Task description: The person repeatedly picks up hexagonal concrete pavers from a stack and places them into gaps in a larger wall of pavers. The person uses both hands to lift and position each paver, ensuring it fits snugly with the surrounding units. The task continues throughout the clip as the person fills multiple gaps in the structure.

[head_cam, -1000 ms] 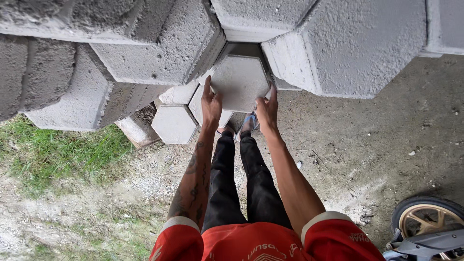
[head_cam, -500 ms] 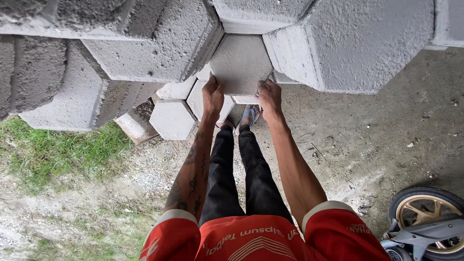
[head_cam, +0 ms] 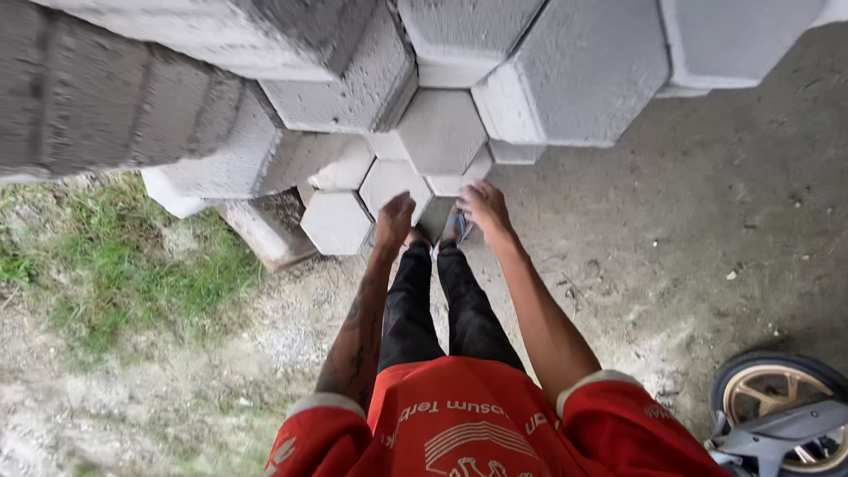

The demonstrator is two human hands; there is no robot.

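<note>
- My left hand hangs below the stack of grey pavers, fingers curled loosely, gripping nothing.
- My right hand is just under the hexagonal paver, fingers slightly apart, empty; whether the tips touch the concrete I cannot tell.
- That paver sits flat in the stack, wedged between bigger blocks on either side.
- Smaller hexagons lie lower, left of my left hand.
- Grass at left, a wheel at lower right.
</note>
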